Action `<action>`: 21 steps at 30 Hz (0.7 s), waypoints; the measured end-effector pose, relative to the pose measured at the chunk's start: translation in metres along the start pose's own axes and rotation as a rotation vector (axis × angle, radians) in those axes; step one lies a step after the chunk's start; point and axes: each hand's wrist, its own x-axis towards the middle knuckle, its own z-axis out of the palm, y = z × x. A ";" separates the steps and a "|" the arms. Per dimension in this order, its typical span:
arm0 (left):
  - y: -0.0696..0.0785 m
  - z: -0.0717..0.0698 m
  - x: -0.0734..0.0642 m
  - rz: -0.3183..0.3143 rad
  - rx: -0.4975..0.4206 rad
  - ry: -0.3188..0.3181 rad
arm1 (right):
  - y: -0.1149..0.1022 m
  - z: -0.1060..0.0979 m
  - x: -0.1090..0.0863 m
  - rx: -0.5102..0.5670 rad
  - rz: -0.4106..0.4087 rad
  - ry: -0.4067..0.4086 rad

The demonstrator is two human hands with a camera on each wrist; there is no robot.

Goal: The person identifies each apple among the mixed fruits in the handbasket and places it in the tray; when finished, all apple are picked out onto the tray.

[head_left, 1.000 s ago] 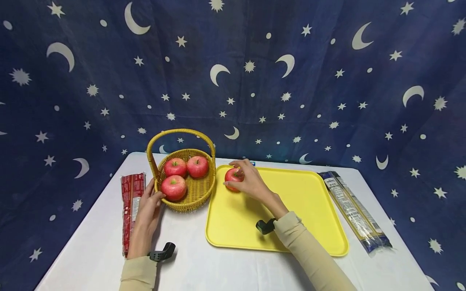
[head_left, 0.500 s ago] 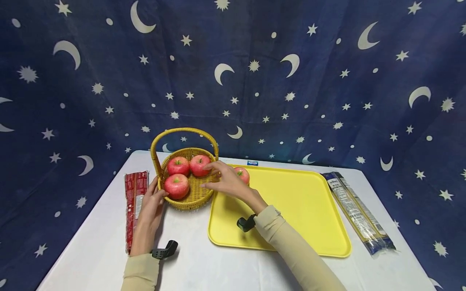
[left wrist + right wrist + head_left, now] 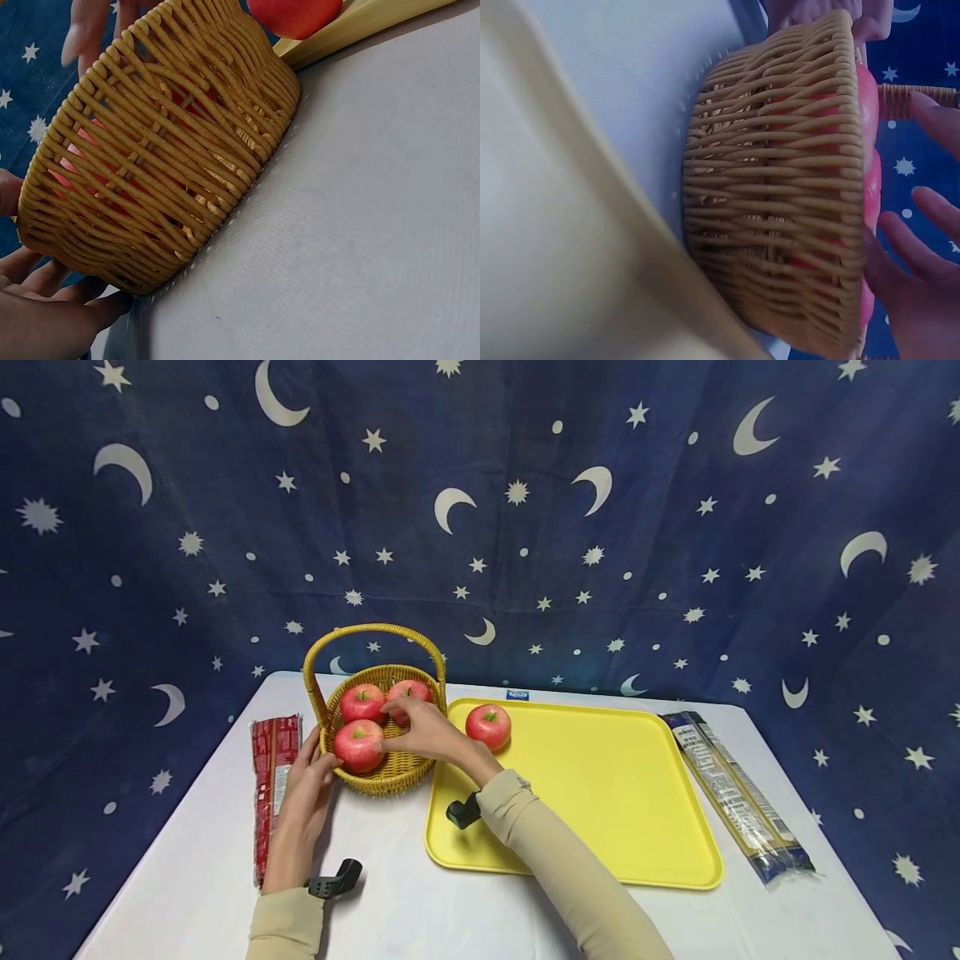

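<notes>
A wicker basket (image 3: 384, 785) with a tall arched handle holds three red apples: a front one (image 3: 356, 752), a back left one (image 3: 362, 700) and a back right one (image 3: 411, 689). My left hand (image 3: 303, 793) grips the basket's left side, thumb at the rim and fingers low against the wall in the left wrist view. Over the basket's right part reaches my right hand (image 3: 431, 731), fingers spread, its thumb tip right by the front apple. In the right wrist view its fingers (image 3: 915, 247) are apart and hold nothing. Another apple (image 3: 488, 727) sits on the yellow tray (image 3: 600, 793).
The tray lies right of the basket, its left edge close to it. A red packet (image 3: 272, 777) lies left of my left hand. A long clear-and-blue packet (image 3: 735, 793) lies beyond the tray's right edge. A star-and-moon curtain (image 3: 525, 527) hangs behind the white table (image 3: 397, 893).
My right hand has let go of the apple on the tray and moved left over the basket. That apple stays at the tray's back left corner. The left hand keeps its grip.
</notes>
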 end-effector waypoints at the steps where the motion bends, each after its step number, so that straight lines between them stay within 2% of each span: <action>1: 0.000 0.000 0.000 0.000 0.002 -0.001 | 0.000 0.002 0.003 -0.006 -0.004 -0.003; 9: -0.002 0.000 -0.001 0.025 0.001 -0.020 | 0.003 0.016 0.016 -0.087 0.032 -0.053; 17: -0.002 -0.001 0.000 0.018 0.003 -0.015 | 0.001 0.025 0.025 -0.146 0.072 -0.137; 21: -0.001 -0.002 -0.001 0.013 0.012 -0.016 | -0.001 0.029 0.027 -0.155 0.094 -0.149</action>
